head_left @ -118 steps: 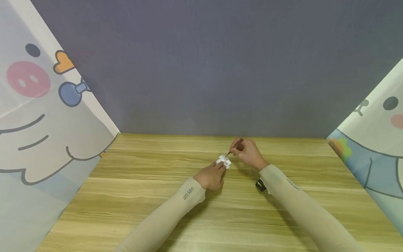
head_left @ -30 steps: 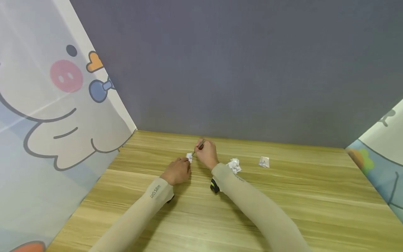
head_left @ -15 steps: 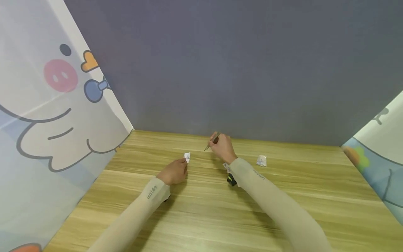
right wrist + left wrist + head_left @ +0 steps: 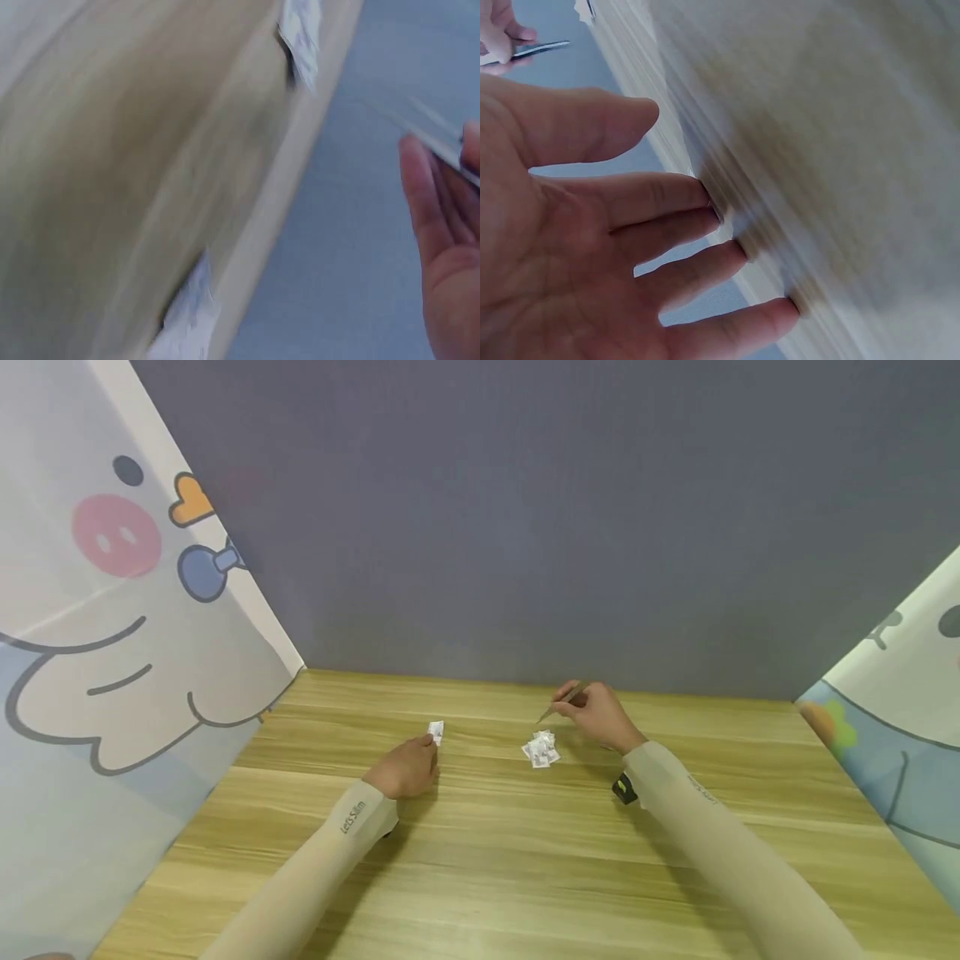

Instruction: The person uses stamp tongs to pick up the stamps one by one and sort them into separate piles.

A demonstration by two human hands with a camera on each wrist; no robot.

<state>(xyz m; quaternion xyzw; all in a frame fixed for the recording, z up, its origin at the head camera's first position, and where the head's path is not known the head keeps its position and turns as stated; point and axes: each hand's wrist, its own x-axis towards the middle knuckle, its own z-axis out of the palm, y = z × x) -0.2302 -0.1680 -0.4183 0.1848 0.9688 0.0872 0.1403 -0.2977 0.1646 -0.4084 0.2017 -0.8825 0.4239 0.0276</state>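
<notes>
In the head view my left hand (image 4: 405, 768) rests on the table with its fingertips at the near edge of a small white printed packet (image 4: 437, 729). The left wrist view shows that hand's fingers extended, their tips down on the wood. My right hand (image 4: 600, 718) pinches a pair of slim metal tweezers (image 4: 564, 702), tips pointing down and left. Those tips hang just behind a loose pile of white packets (image 4: 540, 750) in the middle of the table. Nothing shows between the two prongs (image 4: 442, 152) in the blurred right wrist view.
Another packet (image 4: 607, 746) is mostly hidden behind my right wrist. A wood-grain table (image 4: 480, 860) ends at a grey back panel (image 4: 480, 527), with cartoon-printed panels (image 4: 225, 652) at the sides. A dark wrist camera (image 4: 623, 789) sits under the right sleeve.
Earlier both hands were at the pile, then both were at a separate packet on the left. The right hand has since moved right with the tweezers, back to the pile; the left hand stays.
</notes>
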